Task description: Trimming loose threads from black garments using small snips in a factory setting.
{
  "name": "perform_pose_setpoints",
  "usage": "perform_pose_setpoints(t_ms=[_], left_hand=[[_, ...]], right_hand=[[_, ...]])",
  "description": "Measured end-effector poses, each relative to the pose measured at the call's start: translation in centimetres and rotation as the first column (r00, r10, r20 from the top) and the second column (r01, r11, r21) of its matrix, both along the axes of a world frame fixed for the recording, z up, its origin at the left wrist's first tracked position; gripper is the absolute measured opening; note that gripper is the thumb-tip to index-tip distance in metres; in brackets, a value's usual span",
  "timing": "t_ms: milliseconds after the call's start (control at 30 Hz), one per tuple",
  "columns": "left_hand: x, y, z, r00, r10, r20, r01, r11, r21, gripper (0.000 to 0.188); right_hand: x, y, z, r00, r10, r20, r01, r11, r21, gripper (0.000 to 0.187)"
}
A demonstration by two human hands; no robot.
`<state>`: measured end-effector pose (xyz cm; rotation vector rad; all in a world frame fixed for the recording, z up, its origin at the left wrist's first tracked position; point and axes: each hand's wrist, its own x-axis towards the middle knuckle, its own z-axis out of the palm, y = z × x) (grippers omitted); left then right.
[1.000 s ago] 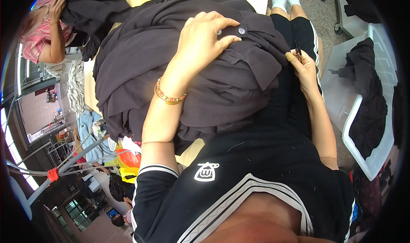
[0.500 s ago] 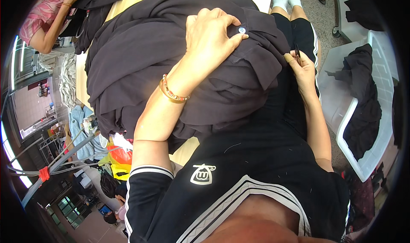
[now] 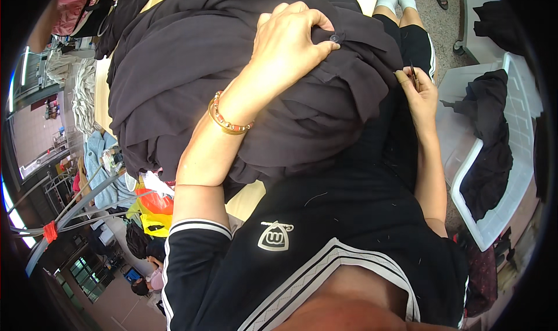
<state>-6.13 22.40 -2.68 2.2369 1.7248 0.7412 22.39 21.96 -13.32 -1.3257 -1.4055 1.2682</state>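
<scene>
A big heap of dark brown-black garment fabric point(image 3: 232, 57) lies across the pale table and my lap. My left hand point(image 3: 290, 37) rests on it, fingers curled, thumb and forefinger gripping the cloth on either side of a small round button point(image 3: 335, 38). At the garment's right edge, my right hand point(image 3: 421, 92) is closed round a slim dark pointed tool, which looks like thread snips point(image 3: 413, 75). Its thumb tip is beside the fabric edge; whether it touches the cloth I cannot tell.
To my right stands a clear plastic bin point(image 3: 472, 200) with dark cloth point(image 3: 489, 150) inside. A pale table point(image 3: 247, 200) shows under the heap. Another person's pink patterned clothing point(image 3: 78, 5) is at the far left. Grey metal bars point(image 3: 75, 209) and bags point(image 3: 156, 214) lie left.
The button, bright with reflected light before, now looks dark. My left hand keeps its grip beside it. My right hand stays near the fabric edge with the tool. The co-worker's arm has mostly left view.
</scene>
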Motion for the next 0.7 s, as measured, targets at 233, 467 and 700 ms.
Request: perform_pose_setpoints(t_ms=[233, 467, 700], left_hand=[[0.0, 0.0, 0.3, 0.998, -0.068, -0.004, 0.068, 0.986, 0.152, 0.024], [-0.1, 0.2, 0.8, 0.990, -0.141, -0.013, 0.138, 0.939, 0.315, 0.018], [-0.2, 0.2, 1.0, 0.983, -0.175, -0.054, 0.183, 0.920, 0.348, 0.017]], right_hand=[[-0.7, -0.1, 2.8, 0.997, -0.006, -0.072, 0.017, 0.988, 0.151, 0.028], [-3.6, 0.7, 6.5, 0.990, 0.135, 0.043, -0.141, 0.908, 0.394, 0.029], [-5.6, 2.4, 9.6, 0.927, 0.171, 0.334, -0.342, 0.752, 0.563, 0.040]])
